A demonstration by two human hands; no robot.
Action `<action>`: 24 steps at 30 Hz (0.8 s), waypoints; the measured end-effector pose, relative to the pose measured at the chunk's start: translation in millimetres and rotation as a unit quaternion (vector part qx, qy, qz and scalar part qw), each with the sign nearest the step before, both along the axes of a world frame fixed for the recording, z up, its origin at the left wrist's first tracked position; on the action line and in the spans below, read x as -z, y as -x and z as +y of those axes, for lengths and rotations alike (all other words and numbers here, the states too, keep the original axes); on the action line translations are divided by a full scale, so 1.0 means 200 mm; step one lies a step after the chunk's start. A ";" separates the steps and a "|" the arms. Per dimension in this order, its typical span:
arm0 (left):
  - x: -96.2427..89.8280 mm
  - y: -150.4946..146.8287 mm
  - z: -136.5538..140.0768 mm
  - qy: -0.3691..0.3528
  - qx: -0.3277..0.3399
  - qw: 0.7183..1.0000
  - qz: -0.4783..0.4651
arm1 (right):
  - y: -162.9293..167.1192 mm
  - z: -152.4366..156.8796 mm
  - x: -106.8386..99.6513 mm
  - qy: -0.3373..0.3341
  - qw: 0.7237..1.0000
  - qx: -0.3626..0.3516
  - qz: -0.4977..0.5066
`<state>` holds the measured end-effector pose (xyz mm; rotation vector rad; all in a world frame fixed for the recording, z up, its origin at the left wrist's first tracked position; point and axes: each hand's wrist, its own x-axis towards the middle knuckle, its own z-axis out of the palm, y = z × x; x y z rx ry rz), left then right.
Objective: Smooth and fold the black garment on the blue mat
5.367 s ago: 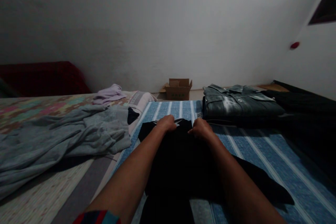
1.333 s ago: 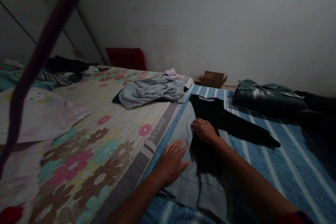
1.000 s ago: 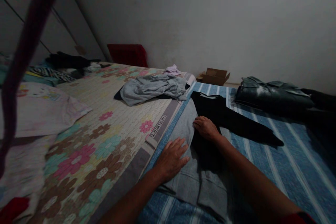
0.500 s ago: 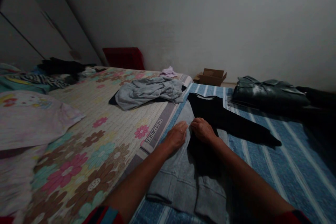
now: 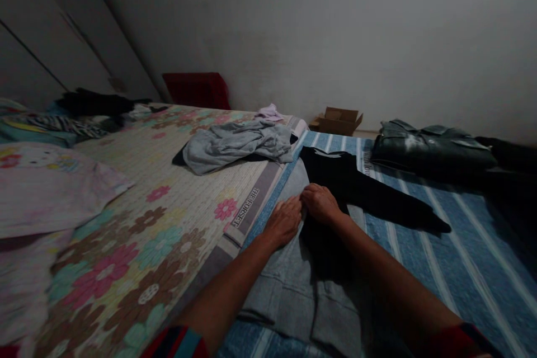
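A grey and black sweatshirt (image 5: 285, 274) lies on the blue striped sheet, with its grey side folded over toward the middle. One black sleeve stretches out to the right, and the neckline points away from me. My left hand (image 5: 286, 219) rests on the grey fabric with its fingers laid out flat. Right beside it, my right hand (image 5: 321, 202) has its fingers closed on the edge of the folded fabric, near where grey meets black. The fingertips of both hands nearly touch.
A crumpled grey garment (image 5: 239, 145) lies on the floral bedding (image 5: 168, 190). Pink clothing (image 5: 50, 190) sits at the left, with more clothes behind. A folded dark jacket (image 5: 432, 148) is at the right. A cardboard box (image 5: 338, 122) and a red object (image 5: 196, 90) stand by the wall.
My left hand has flattened onto the grey fabric and come closer to my right hand. My right hand has shifted slightly left and away from me.
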<state>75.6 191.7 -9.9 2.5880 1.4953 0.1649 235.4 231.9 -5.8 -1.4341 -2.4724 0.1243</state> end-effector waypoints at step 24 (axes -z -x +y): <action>0.00 0.01 -0.02 0.020 0.009 1.000 0.011 | 0.00 0.00 0.09 0.008 0.999 -0.004 0.048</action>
